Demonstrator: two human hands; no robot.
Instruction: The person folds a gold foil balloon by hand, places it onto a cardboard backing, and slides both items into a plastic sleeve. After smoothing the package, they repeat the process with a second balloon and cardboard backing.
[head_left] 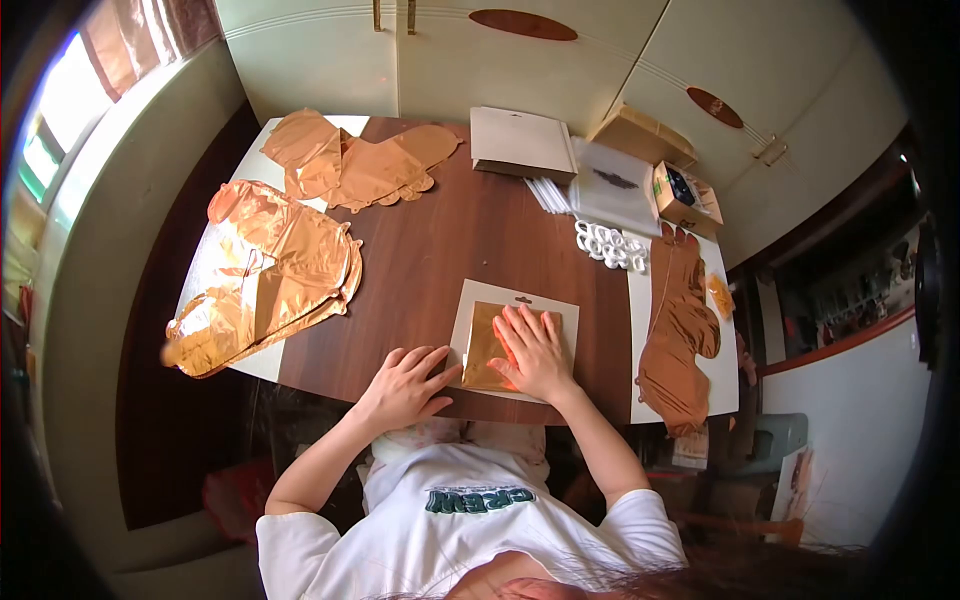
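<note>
A white card [460,322] with a hanging hole at its top edge lies flat on the table in front of me. On it rests a folded square of shiny gold foil [480,350]. My right hand [531,355] lies flat on the foil's right part, fingers stretched out, covering much of it. Beside the card's lower left corner, my left hand [408,385] rests on the table with its fingers apart, fingertips near the card's edge. It holds nothing.
Gold foil balloons [280,270] and flatter copper ones [380,165] lie at left. At the back right are a stack of white cards [520,140], clear plastic bags [615,185], white rings [610,245] and a cardboard box [688,200]. A brown foil balloon [680,330] hangs over the right edge.
</note>
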